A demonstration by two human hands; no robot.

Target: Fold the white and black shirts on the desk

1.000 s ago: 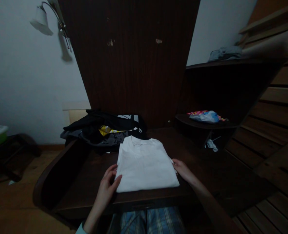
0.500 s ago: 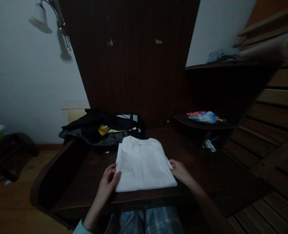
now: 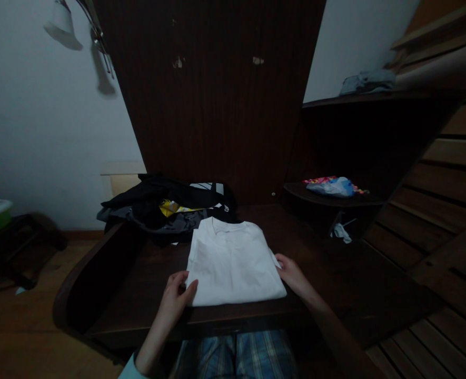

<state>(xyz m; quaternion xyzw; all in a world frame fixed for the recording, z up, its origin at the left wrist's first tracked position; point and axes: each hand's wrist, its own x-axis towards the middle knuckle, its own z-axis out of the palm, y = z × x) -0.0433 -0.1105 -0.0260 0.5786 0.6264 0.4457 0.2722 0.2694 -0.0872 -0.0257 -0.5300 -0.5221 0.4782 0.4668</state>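
A white T-shirt, folded into a near-rectangle, lies flat on the dark wooden desk with its neckline toward the back. At its left edge, near the front corner, is my left hand, thumb on top and fingers curled at the side. My right hand pinches the right edge, where a bit of the under layer sticks out. Part of the fingers of each hand is hidden by the cloth.
Behind the shirt to the left is a heap of dark clothes with a yellow patch. A corner shelf at right bears a plastic bag. The desk's curved side panel rises at left. A wall lamp hangs above.
The view has shifted slightly, so everything sits a little higher in the picture. Both hands stay at the same edges of the T-shirt, which remains folded and flat.
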